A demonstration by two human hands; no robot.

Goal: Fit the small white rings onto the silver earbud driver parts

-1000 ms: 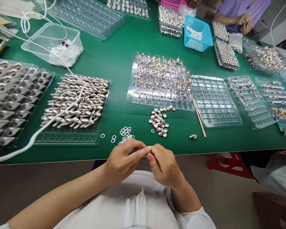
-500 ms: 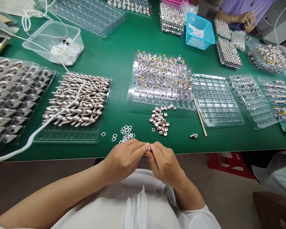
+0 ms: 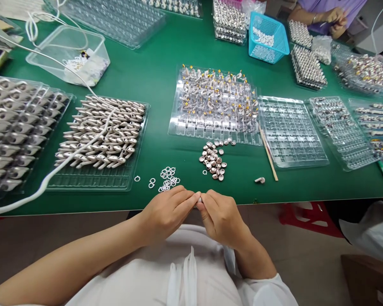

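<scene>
The left hand and the right hand meet at the near edge of the green tabletop, fingertips drawn almost together around a small, pale, rounded piece; the left thumb's grip is hidden, so I cannot tell how it bears. Light, even pressure from both sides would probably suit so small a part, with fingertips clear of its rim to show its seating. Working a little further toward twelve o'clock would be safer, since a slip here could drop it off the edge. From the hands, thin white plastic rings lie near ten o'clock, shiny beige round caps between twelve and one, and a slim wooden stick near two.
</scene>
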